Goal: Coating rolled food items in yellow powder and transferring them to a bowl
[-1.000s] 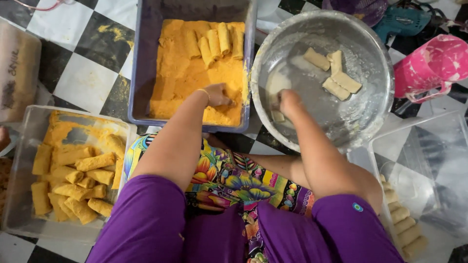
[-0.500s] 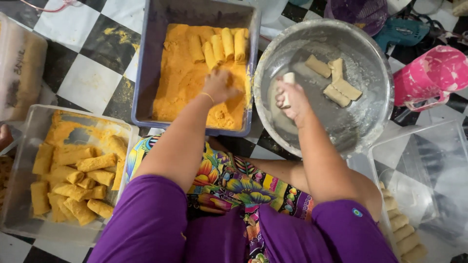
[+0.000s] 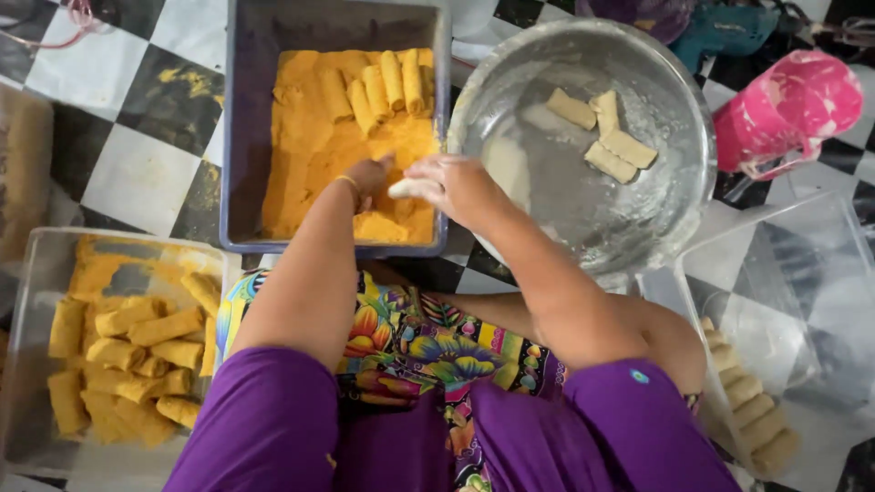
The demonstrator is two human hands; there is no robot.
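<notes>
Nearest the camera, on the checkered floor, sit 2 clear containers: the left container (image 3: 36,273) holds a heap of crumb-coated rolls (image 3: 128,351), and the right container (image 3: 820,273) holds a row of pale uncoated rolls (image 3: 752,401) along its near left side.

Farther out, both hands meet over the near right corner of the blue-grey crumb tray (image 3: 239,137). The right hand (image 3: 447,185) is closed around a pale wet roll (image 3: 406,189), whose free end pokes out to the left; its long axis runs left to right, across the tray's right rim. The left hand (image 3: 369,173) rests just left of that end, fingers curled down into the orange crumbs (image 3: 319,155); whether it grips anything cannot be told. So the roll lies directly right of the left hand, nearly touching it.

At the tray's far edge, 5 or so coated rolls (image 3: 387,87) lie side by side. Right of the tray, the metal bowl (image 3: 674,219) carries 4 battered rolls (image 3: 606,132) on its far side.
</notes>
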